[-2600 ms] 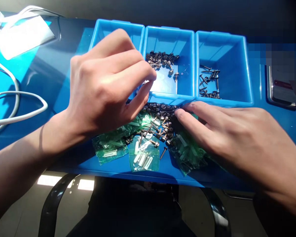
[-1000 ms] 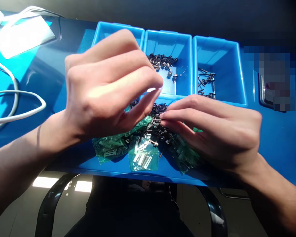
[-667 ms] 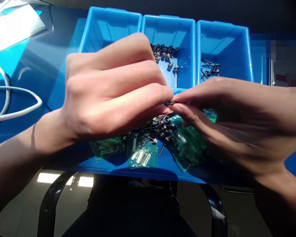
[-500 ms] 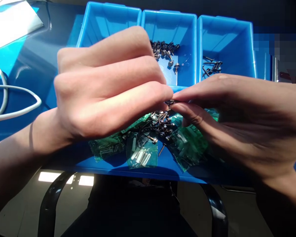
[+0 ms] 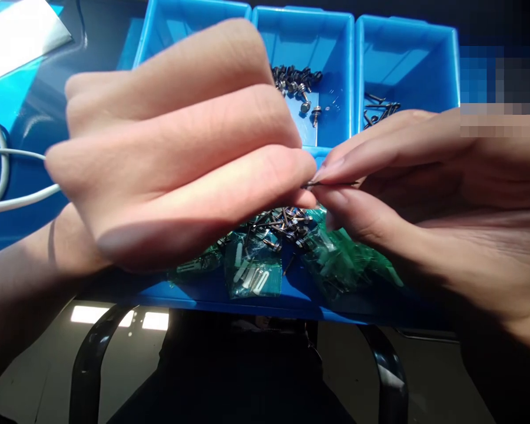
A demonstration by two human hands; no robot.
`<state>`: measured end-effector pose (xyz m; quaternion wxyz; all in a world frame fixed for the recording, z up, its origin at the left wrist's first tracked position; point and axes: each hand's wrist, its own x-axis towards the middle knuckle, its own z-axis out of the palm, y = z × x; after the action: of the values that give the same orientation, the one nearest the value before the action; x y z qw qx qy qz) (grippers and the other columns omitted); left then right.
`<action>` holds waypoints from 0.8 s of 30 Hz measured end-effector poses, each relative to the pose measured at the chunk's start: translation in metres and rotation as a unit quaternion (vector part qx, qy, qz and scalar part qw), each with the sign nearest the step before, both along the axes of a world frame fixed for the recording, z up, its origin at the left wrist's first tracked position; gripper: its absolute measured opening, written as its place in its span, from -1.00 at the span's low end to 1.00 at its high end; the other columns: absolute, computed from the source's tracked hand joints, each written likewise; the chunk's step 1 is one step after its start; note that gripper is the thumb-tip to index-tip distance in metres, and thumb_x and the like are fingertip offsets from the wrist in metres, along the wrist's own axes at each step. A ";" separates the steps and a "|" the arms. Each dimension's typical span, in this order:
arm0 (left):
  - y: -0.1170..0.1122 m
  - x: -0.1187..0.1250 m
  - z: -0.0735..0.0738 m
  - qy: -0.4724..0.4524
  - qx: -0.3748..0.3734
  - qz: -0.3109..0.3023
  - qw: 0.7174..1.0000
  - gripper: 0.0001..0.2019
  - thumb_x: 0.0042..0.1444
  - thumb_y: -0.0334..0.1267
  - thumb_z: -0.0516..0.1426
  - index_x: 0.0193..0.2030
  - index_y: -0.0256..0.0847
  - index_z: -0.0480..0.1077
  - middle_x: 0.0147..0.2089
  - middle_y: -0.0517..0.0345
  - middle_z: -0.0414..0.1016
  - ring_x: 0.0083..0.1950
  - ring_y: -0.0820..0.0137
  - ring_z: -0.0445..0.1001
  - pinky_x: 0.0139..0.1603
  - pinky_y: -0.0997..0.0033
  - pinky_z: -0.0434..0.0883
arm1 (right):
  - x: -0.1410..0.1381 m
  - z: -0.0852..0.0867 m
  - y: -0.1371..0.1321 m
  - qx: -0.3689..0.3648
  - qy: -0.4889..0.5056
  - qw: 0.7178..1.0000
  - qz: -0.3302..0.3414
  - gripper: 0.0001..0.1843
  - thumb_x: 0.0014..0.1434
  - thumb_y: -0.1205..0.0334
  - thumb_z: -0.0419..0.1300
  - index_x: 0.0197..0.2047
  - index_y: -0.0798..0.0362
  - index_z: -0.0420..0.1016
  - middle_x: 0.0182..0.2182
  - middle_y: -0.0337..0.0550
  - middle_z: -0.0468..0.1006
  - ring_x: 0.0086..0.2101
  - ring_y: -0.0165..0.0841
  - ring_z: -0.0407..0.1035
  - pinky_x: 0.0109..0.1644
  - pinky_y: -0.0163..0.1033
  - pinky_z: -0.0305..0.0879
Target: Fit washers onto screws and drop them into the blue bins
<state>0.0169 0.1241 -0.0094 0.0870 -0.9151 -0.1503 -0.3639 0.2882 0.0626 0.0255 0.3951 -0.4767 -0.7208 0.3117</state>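
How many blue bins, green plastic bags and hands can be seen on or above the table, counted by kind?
Blue bins: 3
Green plastic bags: 3 show at least in part; more may lie hidden under the hands
Hands: 2, the left hand and the right hand, both pinching one thin screw
Total: 8

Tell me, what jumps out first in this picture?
Two big hands meet in the middle: the left hand and right hand pinch a thin screw between their fingers. Under them lies a pile of screws on green bags. Behind stand three blue bins, two with screws inside.
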 end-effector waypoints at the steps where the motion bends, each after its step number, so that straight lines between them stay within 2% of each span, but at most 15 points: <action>1: 0.000 0.000 0.000 0.000 0.008 -0.010 1.000 -0.48 0.49 0.12 0.10 0.44 0.00 0.50 0.09 0.17 0.73 0.04 0.07 0.69 -0.04 -0.14 0.48 | 0.000 0.000 0.000 -0.002 -0.004 1.000 -0.003 -0.92 0.43 0.10 0.49 -0.14 -0.33 0.73 -0.13 -0.39 0.79 -0.20 -0.25 0.74 -0.17 -0.05 0.84; 3: 0.000 0.000 -0.001 0.002 -0.002 -0.011 1.000 -0.48 0.48 0.07 0.14 0.49 0.02 0.46 0.10 0.14 0.72 0.07 0.01 0.68 0.02 -0.16 0.49 | -0.001 -0.001 -0.001 -0.003 -0.009 1.000 -0.012 -0.94 0.44 0.06 0.48 -0.14 -0.34 0.75 -0.13 -0.37 0.78 -0.21 -0.23 0.74 -0.17 -0.04 0.84; 5: -0.003 -0.001 -0.004 -0.010 -0.047 -0.011 0.999 -0.46 0.50 0.07 0.13 0.55 0.15 0.40 0.20 0.17 0.68 0.14 -0.02 0.66 0.17 -0.25 0.53 | -0.001 -0.003 -0.002 0.005 0.009 1.000 -0.018 -0.98 0.42 0.04 0.50 -0.12 -0.32 0.78 -0.13 -0.31 0.79 -0.20 -0.21 0.73 -0.16 -0.03 0.84; 7: -0.005 -0.002 -0.008 -0.017 -0.110 -0.005 0.994 -0.42 0.54 0.23 0.02 0.59 0.24 0.33 0.36 0.17 0.59 0.40 -0.16 0.55 0.43 -0.51 0.45 | 0.000 -0.005 -0.001 0.026 0.030 0.999 -0.012 -0.96 0.39 0.08 0.53 -0.12 -0.26 0.79 -0.14 -0.28 0.80 -0.19 -0.22 0.71 -0.17 -0.05 0.82; 9: -0.004 0.000 -0.015 -0.018 -0.151 0.005 0.988 -0.23 0.48 0.52 -0.12 0.62 0.24 0.29 0.49 0.14 0.48 0.70 -0.36 0.23 0.59 -0.77 0.23 | 0.002 -0.004 0.000 0.051 0.011 0.999 -0.007 -0.95 0.42 0.17 0.51 -0.12 -0.22 0.78 -0.15 -0.28 0.81 -0.20 -0.25 0.70 -0.17 -0.08 0.77; 11: 0.001 0.004 -0.022 -0.008 -0.168 0.019 0.986 -0.03 0.33 0.73 -0.17 0.65 0.24 0.24 0.59 0.15 0.39 0.86 -0.45 -0.21 0.69 -0.87 0.04 | 0.003 -0.003 0.001 0.068 -0.041 0.997 0.005 -0.92 0.48 0.20 0.46 -0.09 -0.23 0.77 -0.15 -0.28 0.81 -0.20 -0.23 0.71 -0.20 -0.08 0.73; 13: 0.007 0.009 -0.027 -0.007 -0.164 0.024 0.986 0.06 0.25 0.80 -0.16 0.67 0.23 0.20 0.65 0.18 0.32 0.89 -0.43 -0.41 0.75 -0.85 -0.01 | 0.005 -0.001 0.002 0.074 -0.074 0.994 0.013 -0.96 0.51 0.13 0.44 -0.04 -0.23 0.77 -0.13 -0.25 0.81 -0.19 -0.21 0.73 -0.23 -0.07 0.71; 15: 0.011 0.012 -0.029 -0.005 -0.155 0.029 0.988 0.08 0.23 0.82 -0.14 0.69 0.24 0.16 0.69 0.21 0.28 0.90 -0.40 -0.46 0.78 -0.82 -0.01 | 0.007 -0.001 0.003 0.073 -0.077 0.994 0.008 -0.95 0.52 0.08 0.44 -0.02 -0.21 0.76 -0.11 -0.25 0.81 -0.17 -0.25 0.73 -0.22 -0.10 0.70; 17: 0.010 0.014 -0.028 -0.003 -0.145 0.035 0.989 0.09 0.21 0.83 -0.09 0.68 0.24 0.16 0.69 0.21 0.27 0.90 -0.39 -0.43 0.80 -0.77 0.02 | 0.010 -0.001 0.003 0.073 -0.081 0.994 0.010 -0.94 0.51 0.08 0.45 -0.01 -0.20 0.77 -0.10 -0.25 0.81 -0.16 -0.28 0.71 -0.24 -0.14 0.67; 19: 0.005 0.012 -0.025 -0.003 -0.138 0.039 0.990 0.07 0.20 0.82 -0.02 0.64 0.24 0.20 0.67 0.20 0.30 0.89 -0.39 -0.30 0.79 -0.71 0.10 | 0.012 -0.001 0.003 0.074 -0.096 0.992 0.029 -0.89 0.49 0.07 0.46 0.05 -0.21 0.80 -0.08 -0.22 0.81 -0.16 -0.25 0.72 -0.29 -0.12 0.63; 21: 0.001 0.010 -0.020 -0.015 -0.131 0.047 0.990 -0.12 0.33 0.67 0.07 0.58 0.23 0.27 0.58 0.18 0.42 0.80 -0.29 0.09 0.71 -0.57 0.28 | 0.014 0.000 0.004 0.068 -0.109 0.991 0.031 -0.82 0.48 0.05 0.47 0.11 -0.24 0.82 -0.07 -0.19 0.80 -0.15 -0.21 0.72 -0.31 -0.09 0.61; 22: -0.001 0.009 -0.017 -0.026 -0.120 0.047 0.991 -0.27 0.42 0.53 0.11 0.53 0.23 0.31 0.49 0.18 0.51 0.65 -0.16 0.37 0.61 -0.44 0.41 | 0.015 0.000 0.004 0.065 -0.111 0.991 0.027 -0.80 0.47 0.03 0.47 0.12 -0.26 0.82 -0.07 -0.20 0.80 -0.15 -0.22 0.71 -0.30 -0.10 0.62; 23: 0.000 0.008 -0.014 -0.035 -0.100 0.036 0.994 -0.40 0.48 0.39 0.14 0.49 0.21 0.34 0.38 0.19 0.60 0.40 0.03 0.58 0.46 -0.28 0.51 | 0.015 0.000 0.003 0.062 -0.110 0.992 0.024 -0.81 0.48 0.01 0.46 0.12 -0.28 0.82 -0.07 -0.22 0.80 -0.15 -0.25 0.71 -0.28 -0.12 0.63; 24: 0.001 0.007 -0.012 -0.043 -0.074 0.021 0.996 -0.49 0.52 0.29 0.15 0.45 0.18 0.37 0.27 0.20 0.66 0.13 0.21 0.65 0.28 -0.14 0.55 | 0.015 0.001 0.003 0.060 -0.108 0.992 0.025 -0.81 0.48 0.01 0.46 0.11 -0.28 0.82 -0.07 -0.24 0.80 -0.14 -0.29 0.70 -0.26 -0.16 0.64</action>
<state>0.0241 0.1250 -0.0215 0.0199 -0.8993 -0.1994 -0.3887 0.3030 0.0658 0.0262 0.3354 -0.4650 -0.7880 0.2243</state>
